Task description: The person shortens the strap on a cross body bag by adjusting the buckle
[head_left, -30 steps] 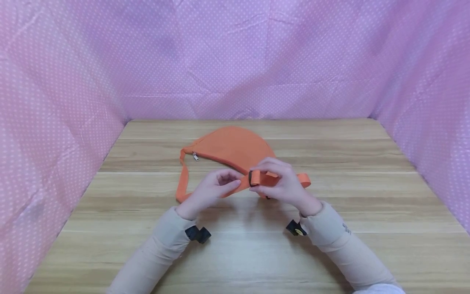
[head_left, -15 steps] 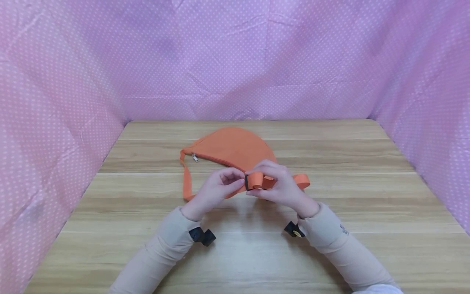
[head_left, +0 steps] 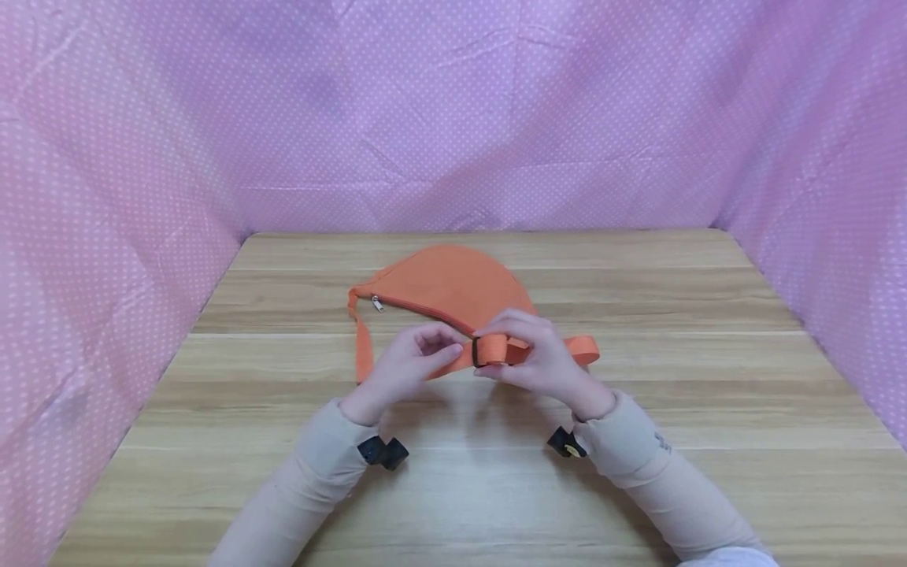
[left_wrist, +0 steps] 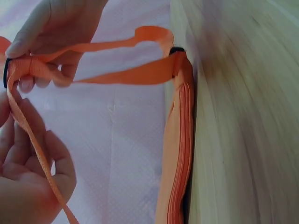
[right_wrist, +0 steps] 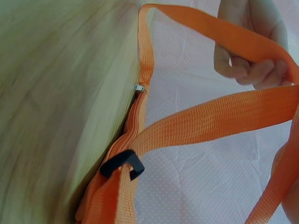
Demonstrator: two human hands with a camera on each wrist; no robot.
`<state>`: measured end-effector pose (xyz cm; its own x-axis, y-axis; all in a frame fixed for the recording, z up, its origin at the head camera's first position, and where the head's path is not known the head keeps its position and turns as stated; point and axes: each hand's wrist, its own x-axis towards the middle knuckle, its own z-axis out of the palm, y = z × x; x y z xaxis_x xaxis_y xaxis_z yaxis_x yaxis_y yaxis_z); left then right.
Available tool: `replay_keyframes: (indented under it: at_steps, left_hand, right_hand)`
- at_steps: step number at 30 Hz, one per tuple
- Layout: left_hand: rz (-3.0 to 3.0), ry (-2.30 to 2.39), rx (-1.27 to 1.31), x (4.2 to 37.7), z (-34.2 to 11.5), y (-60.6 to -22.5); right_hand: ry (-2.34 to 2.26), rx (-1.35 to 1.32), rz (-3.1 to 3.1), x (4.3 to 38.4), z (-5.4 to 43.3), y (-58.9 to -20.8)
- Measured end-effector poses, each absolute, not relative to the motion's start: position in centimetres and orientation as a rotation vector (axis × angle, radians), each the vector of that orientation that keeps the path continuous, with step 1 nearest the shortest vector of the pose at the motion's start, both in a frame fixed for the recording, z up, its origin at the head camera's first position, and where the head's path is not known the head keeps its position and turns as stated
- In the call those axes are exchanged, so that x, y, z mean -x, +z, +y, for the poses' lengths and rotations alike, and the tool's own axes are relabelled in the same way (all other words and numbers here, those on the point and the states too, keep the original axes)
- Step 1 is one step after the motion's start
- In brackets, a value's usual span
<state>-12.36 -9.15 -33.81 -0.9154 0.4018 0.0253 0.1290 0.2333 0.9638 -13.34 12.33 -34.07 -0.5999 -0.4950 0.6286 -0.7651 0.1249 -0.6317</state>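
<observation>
An orange sling bag (head_left: pixel 449 283) lies flat on the table, its zipper edge facing me. Above its near side my left hand (head_left: pixel 407 362) pinches the orange strap (left_wrist: pixel 42 163) between thumb and fingers. To the right, my right hand (head_left: pixel 542 354) holds the black slider buckle (head_left: pixel 476 352) by its edges, with a loop of strap (head_left: pixel 493 349) standing up from it. In the right wrist view a black ring (right_wrist: pixel 124 163) joins the strap to the bag's end. The right hand's fingers are mostly out of that view.
The wooden table (head_left: pixel 468 488) extends around the bag on all sides. Pink dotted cloth (head_left: pixel 453 118) hangs behind and at both sides. A metal zipper pull (head_left: pixel 378 304) sits at the bag's left end, where the strap's other end (head_left: pixel 363 350) runs down.
My right hand and the slider have shifted slightly left. My left hand came up to the slider, then drew back a little left along the strap. The bag body stays put.
</observation>
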Motion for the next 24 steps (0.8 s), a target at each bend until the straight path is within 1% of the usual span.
replay_keyframes:
  at_steps: [7,17,24]
  left_hand:
    - [2.256,1.818,-0.454,12.2,-8.5,-33.4]
    - [2.181,1.879,-0.490,12.1,-8.7,-33.6]
    - [2.187,1.906,-0.510,11.8,-9.4,-33.6]
  right_hand:
    - [1.447,-1.241,-2.138,13.4,12.1,-34.0]
    - [1.401,-1.270,-2.170,13.4,11.8,-34.0]
    - [1.421,-1.289,-2.338,13.5,13.2,-33.4]
